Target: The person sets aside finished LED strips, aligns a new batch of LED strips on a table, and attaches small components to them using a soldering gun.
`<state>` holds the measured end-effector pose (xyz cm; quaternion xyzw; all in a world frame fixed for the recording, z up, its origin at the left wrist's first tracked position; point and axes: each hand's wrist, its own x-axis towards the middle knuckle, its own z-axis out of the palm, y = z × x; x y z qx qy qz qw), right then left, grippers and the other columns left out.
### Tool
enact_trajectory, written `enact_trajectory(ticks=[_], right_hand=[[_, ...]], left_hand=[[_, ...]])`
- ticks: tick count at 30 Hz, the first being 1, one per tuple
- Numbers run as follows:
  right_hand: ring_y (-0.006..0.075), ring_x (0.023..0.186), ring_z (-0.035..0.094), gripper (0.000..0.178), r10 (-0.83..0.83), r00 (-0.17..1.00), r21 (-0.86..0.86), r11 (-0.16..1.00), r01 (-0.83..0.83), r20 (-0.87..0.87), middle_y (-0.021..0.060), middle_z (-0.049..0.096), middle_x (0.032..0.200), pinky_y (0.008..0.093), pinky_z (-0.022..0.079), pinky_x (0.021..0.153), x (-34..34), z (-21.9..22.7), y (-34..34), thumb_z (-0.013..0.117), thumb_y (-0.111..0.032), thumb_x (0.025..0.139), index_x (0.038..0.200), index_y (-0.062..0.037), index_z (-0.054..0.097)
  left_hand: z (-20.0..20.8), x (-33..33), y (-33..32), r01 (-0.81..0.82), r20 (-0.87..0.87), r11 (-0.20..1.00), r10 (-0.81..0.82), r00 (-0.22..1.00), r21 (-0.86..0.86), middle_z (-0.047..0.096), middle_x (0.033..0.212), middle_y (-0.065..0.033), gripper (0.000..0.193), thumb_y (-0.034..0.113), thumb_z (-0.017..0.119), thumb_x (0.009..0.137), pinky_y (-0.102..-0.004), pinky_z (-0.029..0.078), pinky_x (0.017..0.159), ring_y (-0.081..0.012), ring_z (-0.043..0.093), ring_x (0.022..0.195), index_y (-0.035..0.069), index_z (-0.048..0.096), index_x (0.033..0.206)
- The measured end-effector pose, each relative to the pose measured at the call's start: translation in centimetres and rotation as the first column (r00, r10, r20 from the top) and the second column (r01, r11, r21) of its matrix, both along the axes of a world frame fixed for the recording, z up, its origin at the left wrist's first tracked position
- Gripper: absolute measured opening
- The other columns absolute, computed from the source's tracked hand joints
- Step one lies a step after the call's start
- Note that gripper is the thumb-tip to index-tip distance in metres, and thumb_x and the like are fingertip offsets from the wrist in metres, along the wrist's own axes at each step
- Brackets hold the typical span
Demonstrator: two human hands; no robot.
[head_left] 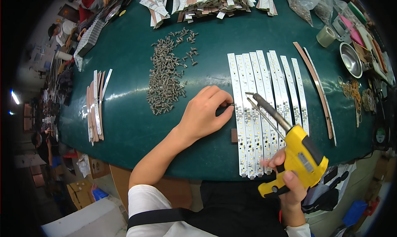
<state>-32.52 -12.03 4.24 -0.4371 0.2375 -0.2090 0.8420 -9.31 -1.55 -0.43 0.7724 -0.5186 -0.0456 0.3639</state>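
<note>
My right hand is wrapped round the grip of a yellow soldering gun. Its dark tip and thin feed tube point up and left, over a row of white LED strips laid side by side. My left hand pinches a small dark metal part at the left edge of the leftmost strip, about halfway along it. The fingers partly hide this part. Beyond my left hand lies a loose pile of small metal fittings. I cannot tell whether the soldering tip touches a strip.
Stacked strips fill the far edge of the green table. A few more strips lie at the left. On the right are a tape roll, a metal bowl and rubber bands. Other people sit at the far left.
</note>
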Motion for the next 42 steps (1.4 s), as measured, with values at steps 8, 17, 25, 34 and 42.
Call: enact_trajectory(ticks=[8,17,25,34,42], right_hand=[[0.0202,0.096,0.051,0.058,-0.175,0.968,0.403,0.911,0.091,0.179,0.0104,0.050,0.099,0.0627,0.035,0.104,3.8,-0.8,2.3,0.058,-0.019,0.075,0.127,-0.0016,0.040],[0.0204,0.096,0.051,0.055,-0.212,0.965,0.363,0.920,0.145,0.152,0.0104,0.049,0.100,0.0626,0.036,0.103,4.0,-1.5,2.6,0.058,-0.020,0.073,0.122,-0.0006,0.042],[0.0213,0.097,0.051,0.056,-0.216,0.966,0.361,0.920,0.152,0.144,0.0107,0.048,0.099,0.0620,0.036,0.104,4.0,-1.5,2.7,0.058,-0.019,0.072,0.123,-0.0002,0.042],[0.0222,0.096,0.051,0.059,-0.217,0.967,0.347,0.924,0.160,0.134,0.0116,0.048,0.100,0.0599,0.037,0.104,3.9,-0.7,2.5,0.058,-0.019,0.072,0.125,0.0001,0.042],[0.0186,0.092,0.051,0.057,-0.169,0.977,0.346,0.931,0.115,0.133,0.0071,0.048,0.096,0.0637,0.032,0.106,2.2,0.8,1.9,0.059,-0.022,0.071,0.122,-0.0019,0.042]], left_hand=[[0.0,-0.1,-0.1,0.002,0.002,1.000,-0.002,1.000,0.013,0.058,0.075,-0.0055,0.010,0.003,0.069,0.075,-0.0287,0.048,0.060,-0.0180,0.058,0.069,0.004,0.064,0.084],[0.0,-0.1,0.0,0.005,0.112,1.000,-0.007,0.994,0.021,0.059,0.077,-0.0051,0.009,0.006,0.071,0.074,-0.0323,0.048,0.060,-0.0208,0.059,0.072,0.006,0.068,0.082],[0.4,-0.2,0.0,-0.010,0.154,0.999,0.003,0.988,0.044,0.059,0.076,-0.0041,0.009,0.006,0.071,0.073,-0.0320,0.049,0.060,-0.0203,0.059,0.072,0.007,0.068,0.082],[0.5,-0.1,-0.3,-0.008,0.090,0.998,0.002,0.996,0.060,0.060,0.076,-0.0044,0.010,0.006,0.070,0.075,-0.0290,0.050,0.060,-0.0186,0.060,0.071,0.006,0.067,0.084],[0.6,0.1,0.3,-0.017,0.065,0.999,0.015,0.998,0.036,0.060,0.076,-0.0050,0.010,0.006,0.071,0.075,-0.0291,0.050,0.060,-0.0184,0.060,0.070,0.005,0.066,0.084]])
